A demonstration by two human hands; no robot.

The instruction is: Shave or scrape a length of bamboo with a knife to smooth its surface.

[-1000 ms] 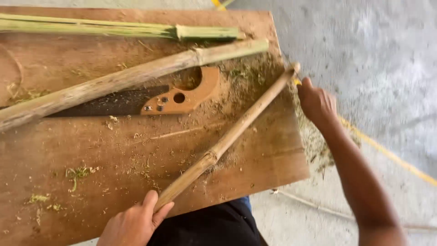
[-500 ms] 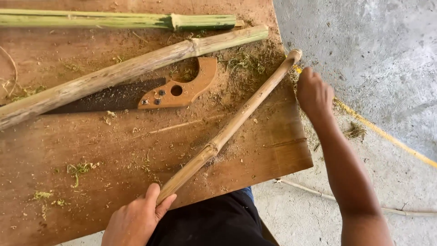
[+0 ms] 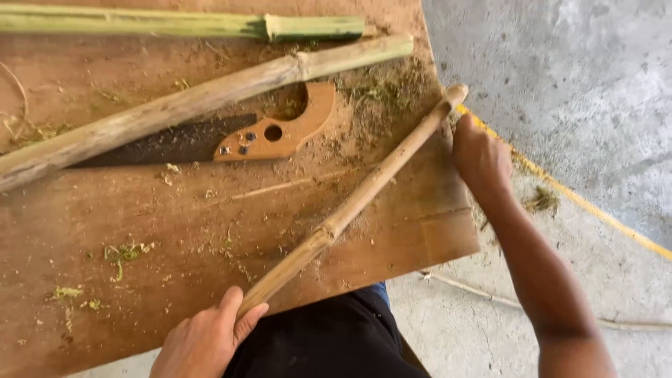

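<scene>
Left hand (image 3: 203, 343) still grips the bamboo stick (image 3: 353, 203) — right hand (image 3: 481, 157), fist closed, has slipped down off its far tip.

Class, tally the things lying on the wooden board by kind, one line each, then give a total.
Green stalks: 1
Tan poles: 2, the thick pole and the thin pole held by the left hand
Saws: 1
Total: 4

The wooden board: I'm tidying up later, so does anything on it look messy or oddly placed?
Yes. Sawdust and green shavings litter the wooden board, thickest near its right edge. The handsaw lies partly pinned under a pale pole, and the thin bamboo stick the left hand holds juts past the edge by the right hand.
</scene>
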